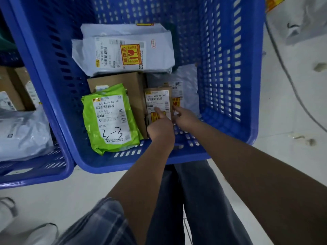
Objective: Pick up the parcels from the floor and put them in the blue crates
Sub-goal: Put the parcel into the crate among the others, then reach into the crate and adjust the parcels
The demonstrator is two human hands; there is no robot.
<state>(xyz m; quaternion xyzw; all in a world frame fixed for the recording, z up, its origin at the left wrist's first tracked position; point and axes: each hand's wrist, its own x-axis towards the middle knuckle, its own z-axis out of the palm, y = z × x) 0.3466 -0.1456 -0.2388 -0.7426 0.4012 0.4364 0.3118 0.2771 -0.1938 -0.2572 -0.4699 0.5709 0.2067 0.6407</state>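
A big blue crate [228,71] stands in front of me with several parcels inside. Both my hands reach into it and grip a small brown box [157,100] with a white label: my left hand [160,127] holds its near left side, my right hand [184,117] its right edge. The box stands against a larger cardboard box [131,82]. A green mailer [109,119] lies at the near left of the crate. A white mailer [123,52] with a yellow-red sticker lies at the far side. A grey mailer [187,80] sits behind the small box.
A second blue crate [35,172] at the left holds a grey bag [23,133] and a cardboard box [12,87]. A grey cable [290,76] runs over the white floor at the right. More white bags [300,20] lie at the top right. My jeans [194,200] show below.
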